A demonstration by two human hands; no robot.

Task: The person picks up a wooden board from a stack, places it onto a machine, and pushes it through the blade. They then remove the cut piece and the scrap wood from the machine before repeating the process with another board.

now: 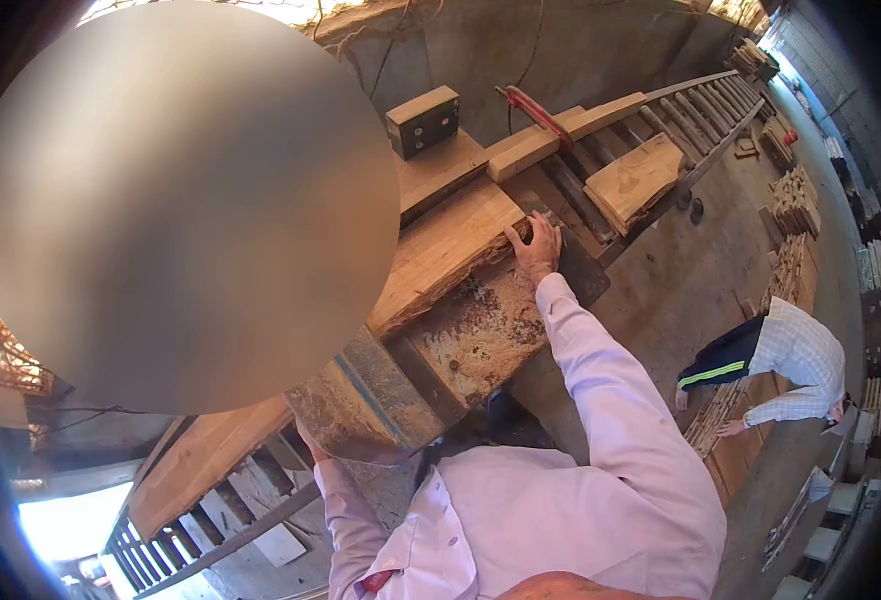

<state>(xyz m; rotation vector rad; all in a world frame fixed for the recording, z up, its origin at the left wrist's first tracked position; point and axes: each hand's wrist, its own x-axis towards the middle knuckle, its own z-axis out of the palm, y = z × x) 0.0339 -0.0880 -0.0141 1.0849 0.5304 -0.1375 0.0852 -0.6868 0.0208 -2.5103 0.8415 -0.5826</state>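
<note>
A thick sawn wooden plank (456,240) lies along the machine table, its rough bark edge facing me. My right hand (537,250) grips its far right end, thumb and fingers curved around the corner. Sawdust covers the metal table (481,335) just below the plank. My left hand (309,440) is at the lower left, beside the table's metal edge and a second stretch of wood (211,455); its fingers are mostly hidden. A large blurred disc covers the upper left, including part of the plank.
A red clamp (541,118) holds a wooden fence rail (601,120). A wood block (636,185) rests on the roller conveyor (706,115). A block with dark holes (423,122) stands behind. At right, a person (791,360) bends over stacked wood strips (721,415).
</note>
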